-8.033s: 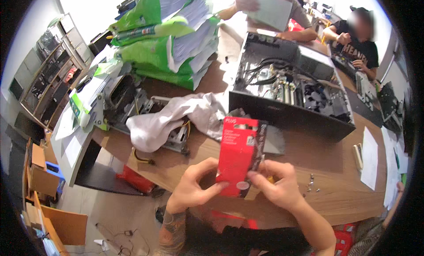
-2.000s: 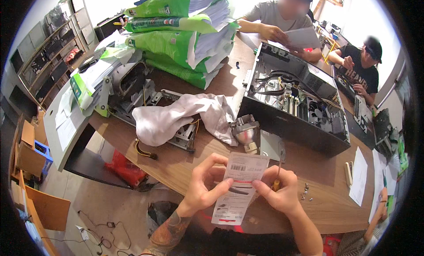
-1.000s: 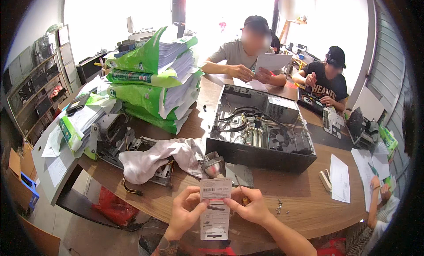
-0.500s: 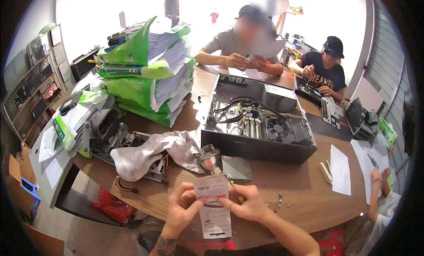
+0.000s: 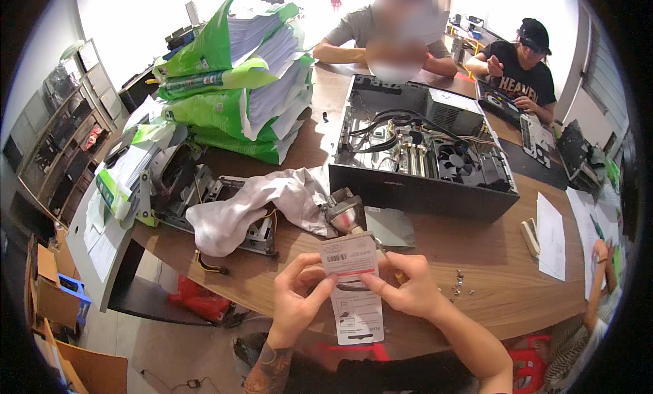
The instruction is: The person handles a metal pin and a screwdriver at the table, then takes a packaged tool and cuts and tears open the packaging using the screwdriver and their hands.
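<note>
Both of my hands are closed on a printed white packaging card (image 5: 358, 319), which has a barcode near its top and a hang slot at its lower end. My left hand (image 5: 299, 295) pinches its left edge, and my right hand (image 5: 411, 285) grips the opposite edge. A dark curved strip crosses the card's middle between my thumbs. Behind my right fingers shows part of a yellow-handled tool (image 5: 399, 277), mostly hidden. Just beyond the card, a lamp-like part with a glassy head (image 5: 343, 211) rests beside a crumpled whitish cloth (image 5: 262, 203).
An open black computer case (image 5: 422, 183) stands beyond my hands. Green-wrapped paper stacks (image 5: 211, 111) rise at the left, near metal computer parts (image 5: 187, 197). Small screws (image 5: 458, 283) lie to the right, before a paper sheet (image 5: 550, 237). Two people sit across the table; another's arm (image 5: 597, 278) reaches in at right.
The view has shifted, so the table appears higher and further right. My hands keep their hold on the card. The person at far right has raised a hand off the device there.
</note>
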Demonstrator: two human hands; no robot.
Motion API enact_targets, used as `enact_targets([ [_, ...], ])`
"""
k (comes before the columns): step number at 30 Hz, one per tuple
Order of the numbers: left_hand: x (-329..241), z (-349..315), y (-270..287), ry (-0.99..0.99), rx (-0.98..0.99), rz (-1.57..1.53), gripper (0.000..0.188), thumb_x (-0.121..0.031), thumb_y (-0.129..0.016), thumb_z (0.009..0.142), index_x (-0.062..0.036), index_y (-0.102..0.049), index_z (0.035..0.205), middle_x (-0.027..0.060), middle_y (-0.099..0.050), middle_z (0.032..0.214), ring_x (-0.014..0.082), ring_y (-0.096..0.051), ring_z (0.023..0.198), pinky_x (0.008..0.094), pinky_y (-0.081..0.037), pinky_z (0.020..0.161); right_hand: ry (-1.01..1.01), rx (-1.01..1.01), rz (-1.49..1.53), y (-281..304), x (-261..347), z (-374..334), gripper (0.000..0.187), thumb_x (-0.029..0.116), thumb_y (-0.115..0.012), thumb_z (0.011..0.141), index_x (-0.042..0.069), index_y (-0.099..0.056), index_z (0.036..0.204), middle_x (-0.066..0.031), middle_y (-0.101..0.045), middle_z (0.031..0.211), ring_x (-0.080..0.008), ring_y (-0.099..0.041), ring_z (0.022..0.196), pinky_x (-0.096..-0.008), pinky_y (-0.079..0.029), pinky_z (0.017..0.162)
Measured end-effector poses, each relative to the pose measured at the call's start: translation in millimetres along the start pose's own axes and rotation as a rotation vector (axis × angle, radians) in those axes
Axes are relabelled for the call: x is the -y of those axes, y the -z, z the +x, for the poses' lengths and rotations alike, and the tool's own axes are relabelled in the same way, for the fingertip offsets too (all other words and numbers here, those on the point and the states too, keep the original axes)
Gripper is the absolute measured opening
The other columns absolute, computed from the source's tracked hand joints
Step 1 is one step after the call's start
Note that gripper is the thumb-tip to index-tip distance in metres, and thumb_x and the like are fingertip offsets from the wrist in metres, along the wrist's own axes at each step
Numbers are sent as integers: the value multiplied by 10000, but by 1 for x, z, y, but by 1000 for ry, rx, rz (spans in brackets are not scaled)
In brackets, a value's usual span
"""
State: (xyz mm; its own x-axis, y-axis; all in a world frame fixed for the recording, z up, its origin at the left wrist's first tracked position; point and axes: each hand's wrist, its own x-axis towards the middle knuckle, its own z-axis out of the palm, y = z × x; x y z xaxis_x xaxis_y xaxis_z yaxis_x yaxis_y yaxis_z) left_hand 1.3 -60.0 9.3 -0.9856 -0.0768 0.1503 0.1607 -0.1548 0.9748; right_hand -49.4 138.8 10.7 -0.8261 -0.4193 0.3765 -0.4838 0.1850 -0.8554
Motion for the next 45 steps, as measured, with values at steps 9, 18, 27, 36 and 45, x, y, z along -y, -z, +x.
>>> enact_targets([
  [9, -11, 1, -4, -7, -103, -157, 507, 41, -639, 859, -15, -453, 1328, 92, -684, 939, 157, -653, 929, 258, -498, 807, 98, 1, -333, 27, 25, 5, 183, 160, -722, 820, 26, -669, 932, -132, -676, 747, -261, -670, 634, -324, -506, 557],
  [18, 1, 4, 2, 15, -74, -160, 572, 76, -621, 866, -19, -398, 1384, 94, -608, 1162, 143, -637, 934, 275, -519, 840, 227, 20, -696, 34, 16, 10, 98, 128, -764, 738, 66, -691, 756, -66, -580, 637, -235, -578, 541, -336, -447, 507],
  [27, 2, 3, 2, -29, -109, -164, 605, 52, -640, 878, -21, -382, 1421, 47, -649, 1037, 98, -621, 941, 246, -493, 847, 258, -51, -755, 34, 21, 11, 131, 155, -791, 729, 81, -720, 810, -45, -524, 626, -218, -523, 540, -324, -419, 510],
  [36, 6, -2, 7, -119, 18, -12, 650, 41, -666, 861, -1, -385, 1445, 67, -676, 1086, 100, -635, 949, 255, -480, 872, -72, -4, -147, 26, 22, 4, 445, 211, -842, 702, 57, -675, 1085, -21, -498, 626, -156, -469, 520, -259, -376, 497],
  [45, -1, -2, 8, -55, 165, -1, 650, 34, -668, 859, 3, -393, 1448, 127, -684, 1128, 104, -640, 954, 261, -472, 894, 232, 111, -290, 18, 18, 9, 843, 281, -912, 574, 55, -575, 1313, -52, -539, 875, -114, -458, 664, -253, -380, 533],
])
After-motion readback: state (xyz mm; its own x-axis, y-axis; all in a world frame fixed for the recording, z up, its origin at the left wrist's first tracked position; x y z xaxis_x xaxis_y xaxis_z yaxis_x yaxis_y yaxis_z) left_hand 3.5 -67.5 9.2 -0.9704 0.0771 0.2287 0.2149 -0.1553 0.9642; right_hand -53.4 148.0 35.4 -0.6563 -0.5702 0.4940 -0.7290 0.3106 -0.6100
